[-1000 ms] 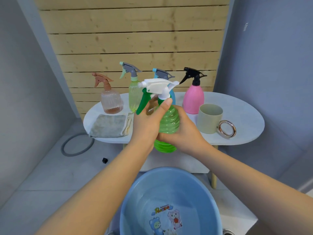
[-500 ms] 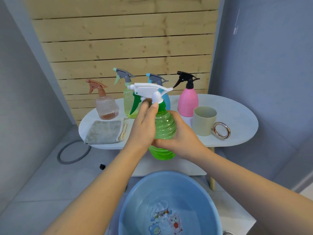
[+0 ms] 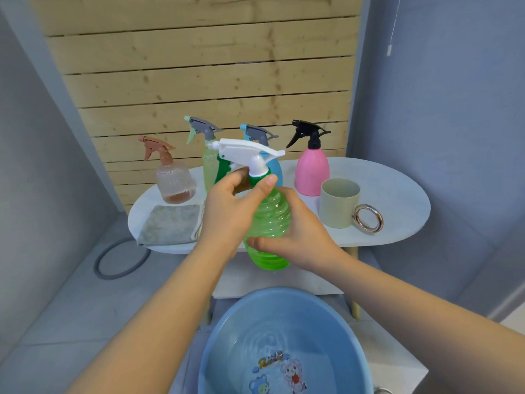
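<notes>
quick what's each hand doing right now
Left hand: grips the neck of the green spray bottle.
Right hand: holds the bottle's body.

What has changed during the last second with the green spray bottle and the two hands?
The left hand has turned slightly round the collar of the green spray bottle, and its curled fingers now show. The water in the blue basin shows more ripples. The right hand still holds the bottle by its body; nothing was let go. The things on the table stayed.
</notes>
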Demonstrator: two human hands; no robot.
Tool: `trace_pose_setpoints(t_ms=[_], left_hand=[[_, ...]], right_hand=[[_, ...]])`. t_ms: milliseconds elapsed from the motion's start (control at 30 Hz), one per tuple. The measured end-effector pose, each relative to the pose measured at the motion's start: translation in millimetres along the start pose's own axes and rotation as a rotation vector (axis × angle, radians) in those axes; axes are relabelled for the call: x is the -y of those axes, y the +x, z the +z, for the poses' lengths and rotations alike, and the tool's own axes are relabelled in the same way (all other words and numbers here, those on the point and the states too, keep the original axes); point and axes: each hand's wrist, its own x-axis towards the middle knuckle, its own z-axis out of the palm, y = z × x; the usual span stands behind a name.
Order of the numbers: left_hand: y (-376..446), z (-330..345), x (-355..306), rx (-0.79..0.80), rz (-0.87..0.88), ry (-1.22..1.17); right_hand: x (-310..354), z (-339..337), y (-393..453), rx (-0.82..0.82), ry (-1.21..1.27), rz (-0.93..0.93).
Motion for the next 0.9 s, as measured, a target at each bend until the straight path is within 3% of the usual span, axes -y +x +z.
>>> trace_pose_setpoints(t_ms=[300,900], left_hand=[[1.0,-6.3,-3.6,0.217,0.005,-0.015],[-0.4,-1.7,3.4,0.132,0.013,-0.149]], right_hand=[[2.5,-7.3,-5.3,0.065,0.086,0.007],[1.0,-4.1,-1.9,0.037,0.125,-0.004]])
